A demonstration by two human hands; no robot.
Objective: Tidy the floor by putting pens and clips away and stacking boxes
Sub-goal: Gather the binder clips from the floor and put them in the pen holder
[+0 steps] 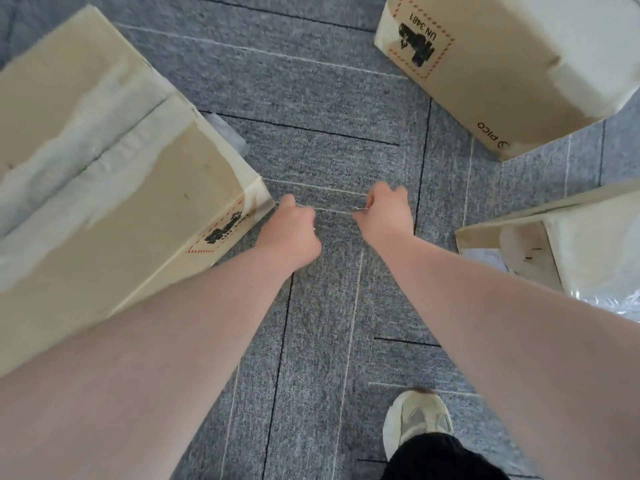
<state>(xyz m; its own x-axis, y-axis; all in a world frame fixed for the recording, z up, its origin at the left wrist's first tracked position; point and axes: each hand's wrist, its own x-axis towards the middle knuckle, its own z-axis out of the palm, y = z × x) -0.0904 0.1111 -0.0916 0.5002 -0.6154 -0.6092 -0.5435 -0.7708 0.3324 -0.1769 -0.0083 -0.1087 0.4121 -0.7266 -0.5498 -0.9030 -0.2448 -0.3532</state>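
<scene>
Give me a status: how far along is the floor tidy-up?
Done: no loose pens or clips show on the carpet in view. In hand: the right hand pinches a small wire paper clip; the left hand is curled shut, contents not visible. Left: the left box, the Pico box and the box at the right edge all sit apart, unstacked.

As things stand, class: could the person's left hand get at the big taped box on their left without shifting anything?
Probably yes. The left hand hangs just beside the near corner of the taped box, with only bare carpet between them. It looks closed, possibly on something.
</scene>
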